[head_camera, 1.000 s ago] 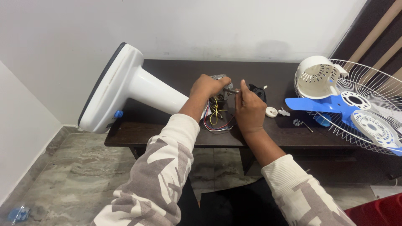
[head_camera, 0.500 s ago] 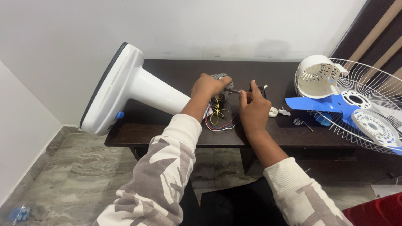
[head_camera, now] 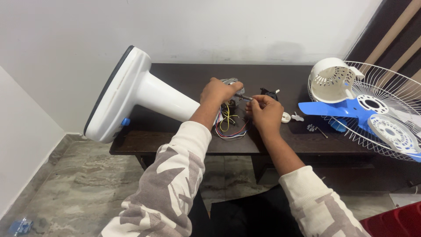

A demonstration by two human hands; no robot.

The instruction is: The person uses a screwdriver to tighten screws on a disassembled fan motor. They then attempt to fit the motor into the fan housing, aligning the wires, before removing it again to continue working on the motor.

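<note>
- Your left hand (head_camera: 221,91) is closed over the grey fan motor (head_camera: 230,82), which sits near the middle of the dark bench (head_camera: 184,142), at the end of the white fan stand (head_camera: 136,96) that lies on its side toward the left edge.
- Your right hand (head_camera: 264,113) has its fingers (head_camera: 259,102) pinched shut on the thin metal shaft (head_camera: 242,96) that comes out of the motor.
- The coloured wires (head_camera: 229,125) hang loose under the motor, between your two wrists. If you pull or turn the motor hard, I think a wire could tear from its joint.
- The heavy base of the stand reaches beyond the left edge of the bench. A strong push from your left hand may make it roll or slide off.
- The small white cap (head_camera: 286,117) and the little screws (head_camera: 312,128) lie just right of your right hand. Your sleeve could sweep them to the front edge and to the floor.
- The blue blade (head_camera: 333,107), white motor cover (head_camera: 331,79) and wire grille (head_camera: 394,109) rest at the right edge, partly over it; a bump of the bench may shift them.
</note>
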